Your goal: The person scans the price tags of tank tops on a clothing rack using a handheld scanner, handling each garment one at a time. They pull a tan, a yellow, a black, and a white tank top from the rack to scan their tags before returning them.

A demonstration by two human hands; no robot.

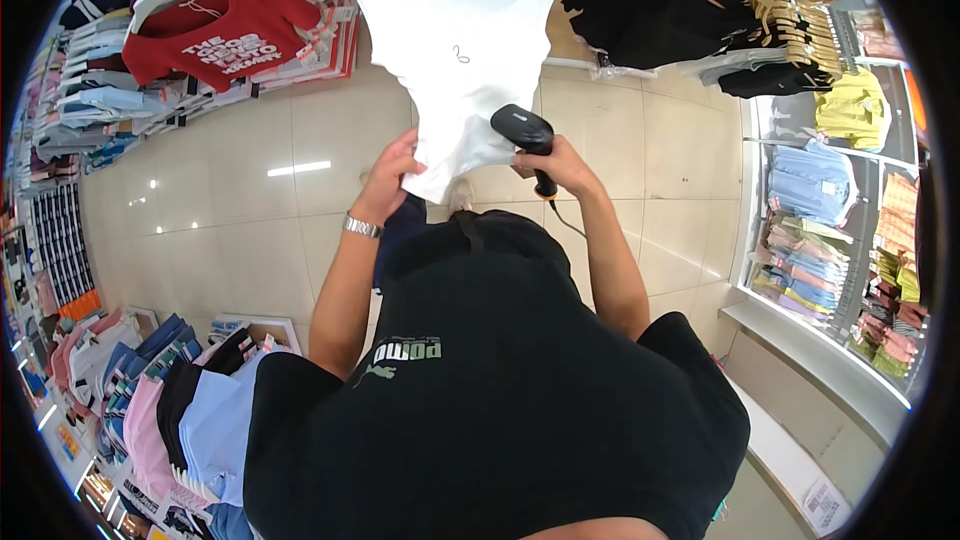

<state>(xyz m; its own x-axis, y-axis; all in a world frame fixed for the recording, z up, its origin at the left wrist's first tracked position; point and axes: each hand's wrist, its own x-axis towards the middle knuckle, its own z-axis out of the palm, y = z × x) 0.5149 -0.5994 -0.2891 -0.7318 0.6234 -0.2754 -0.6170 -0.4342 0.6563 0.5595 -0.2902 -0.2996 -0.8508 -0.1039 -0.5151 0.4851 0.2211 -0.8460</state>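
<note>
A white tank top (pixel 460 40) with a small dark mark on its chest hangs in front of me from a wooden hanger. My left hand (pixel 392 176) has its fingers closed on the lower left hem. My right hand (pixel 566 166) grips a black barcode scanner (pixel 522 128) by its handle, and a cable runs down from the handle's end. The scanner's head overlaps the right side of the tank top in this view. My right fingertips are right at the hem.
A red printed T-shirt (pixel 222 32) hangs on the rack at the left. Black garments (pixel 665 5) on wooden hangers are at the upper right. Folded clothes (pixel 800 260) fill wall shelves at the right. More hanging clothes (pixel 215 420) stand at the lower left. Tiled floor (pixel 300 120) lies below.
</note>
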